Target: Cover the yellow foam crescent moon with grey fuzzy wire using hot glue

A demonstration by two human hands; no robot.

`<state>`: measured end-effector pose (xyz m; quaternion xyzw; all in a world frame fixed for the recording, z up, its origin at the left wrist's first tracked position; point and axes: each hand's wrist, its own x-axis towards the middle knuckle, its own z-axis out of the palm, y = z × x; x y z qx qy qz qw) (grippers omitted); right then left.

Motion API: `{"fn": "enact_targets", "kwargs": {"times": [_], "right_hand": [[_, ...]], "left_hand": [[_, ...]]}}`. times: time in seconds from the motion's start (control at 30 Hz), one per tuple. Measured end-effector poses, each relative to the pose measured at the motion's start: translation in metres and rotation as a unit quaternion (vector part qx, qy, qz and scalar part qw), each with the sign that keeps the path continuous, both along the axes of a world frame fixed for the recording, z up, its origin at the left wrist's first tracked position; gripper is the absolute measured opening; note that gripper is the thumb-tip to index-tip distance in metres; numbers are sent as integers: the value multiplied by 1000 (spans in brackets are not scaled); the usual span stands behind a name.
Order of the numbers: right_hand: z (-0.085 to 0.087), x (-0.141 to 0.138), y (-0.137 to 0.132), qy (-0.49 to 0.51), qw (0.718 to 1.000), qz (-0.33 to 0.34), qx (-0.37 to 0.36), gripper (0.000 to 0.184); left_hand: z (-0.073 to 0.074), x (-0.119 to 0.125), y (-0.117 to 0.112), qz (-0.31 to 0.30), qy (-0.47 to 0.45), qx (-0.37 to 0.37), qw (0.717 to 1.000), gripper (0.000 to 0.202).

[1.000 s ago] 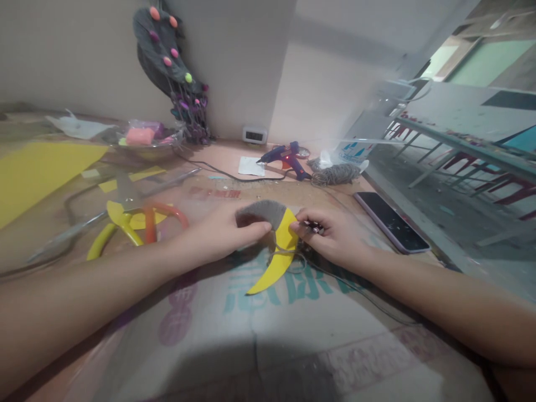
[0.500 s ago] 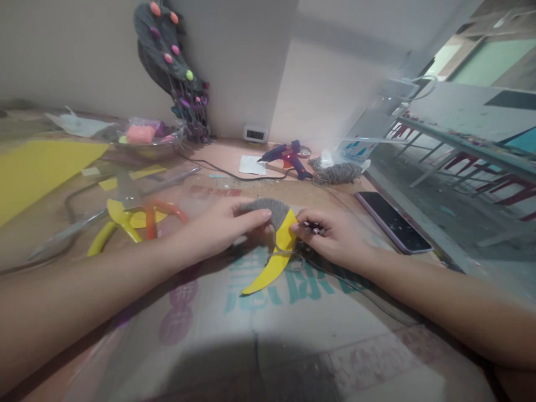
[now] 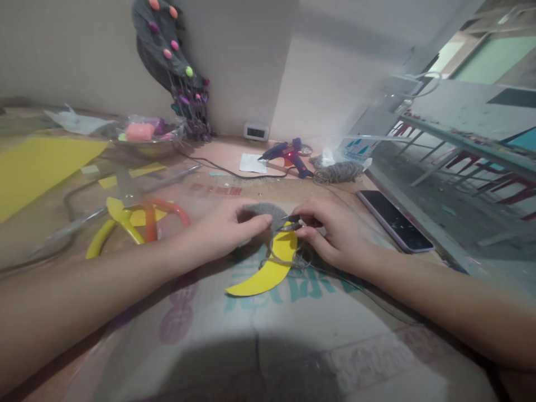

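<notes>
I can't see most of the left hand's [image 3: 228, 226] fingers; they go behind the yellow crescent [image 3: 280, 251], and only the thumb shows plainly. The right hand [image 3: 335, 229] hides the grip end of a small metal tool [image 3: 292, 223], so I couldn't swear to what it is; two dark points poke out. At the upper left, a dark crescent hanging [image 3: 161, 50] dotted with coloured balls is cut off by the top edge, and the scissors [image 3: 121, 223] at the left are blurred.

Under the hands lies a printed board [image 3: 218, 335] with green and red characters, a shadow across its near part. Beyond it, on the pinkish tabletop [image 3: 221, 151], a glue gun [image 3: 288, 156] with a red light sits near a skein of grey yarn [image 3: 341, 172], and a little digital clock [image 3: 256, 132] stands by the wall. A phone [image 3: 396, 220] lies right of centre, and a long table [image 3: 469, 137] runs across the upper right.

The crescent is mid-frame between the hands, its upper end wrapped in grey and pinched under the left thumb, its bare tip curving down to the left, a loose strand looped across it. The right thumb and fingers pinch the tool, its points right at the edge where grey meets yellow
</notes>
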<state>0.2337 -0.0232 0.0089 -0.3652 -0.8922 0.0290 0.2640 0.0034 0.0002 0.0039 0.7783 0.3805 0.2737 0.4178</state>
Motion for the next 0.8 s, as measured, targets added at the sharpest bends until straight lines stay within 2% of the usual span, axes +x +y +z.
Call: {"fn": "enact_targets", "kwargs": {"times": [0.47, 0.8], "right_hand": [[1, 0, -3, -84, 994, -4, 66, 30], [2, -1, -1, -89, 995, -2, 49, 27]], "left_hand": [[2, 0, -1, -21, 14, 40, 999, 21], [1, 1, -1, -39, -20, -11, 999, 22]]}}
